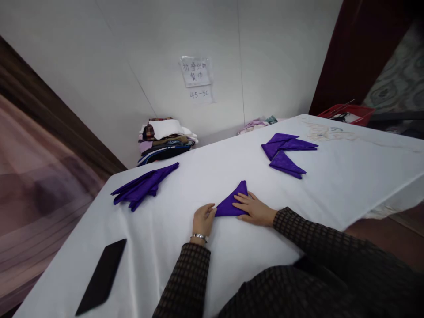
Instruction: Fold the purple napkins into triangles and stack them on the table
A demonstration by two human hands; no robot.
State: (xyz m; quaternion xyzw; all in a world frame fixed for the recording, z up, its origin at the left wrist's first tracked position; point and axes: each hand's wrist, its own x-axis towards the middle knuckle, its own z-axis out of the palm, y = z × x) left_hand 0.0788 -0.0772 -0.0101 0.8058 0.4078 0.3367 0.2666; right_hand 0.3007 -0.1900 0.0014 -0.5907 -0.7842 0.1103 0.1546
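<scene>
A purple cloth napkin (232, 201), folded into a triangle, lies on the white tablecloth (205, 176) in front of me. My left hand (203, 219) pinches its left corner with curled fingers. My right hand (254, 209) lies flat on the napkin's right side, fingers stretched out and pressing it down. A pile of unfolded purple napkins (144, 186) rests to the left. Folded purple napkins (286, 152) sit at the back right.
A black phone (102, 276) lies near the table's front left edge. A stack of mixed fabrics (164, 139) stands against the wall behind the table. A red basket (347, 114) sits at the far right. A paper note (196, 73) hangs on the wall.
</scene>
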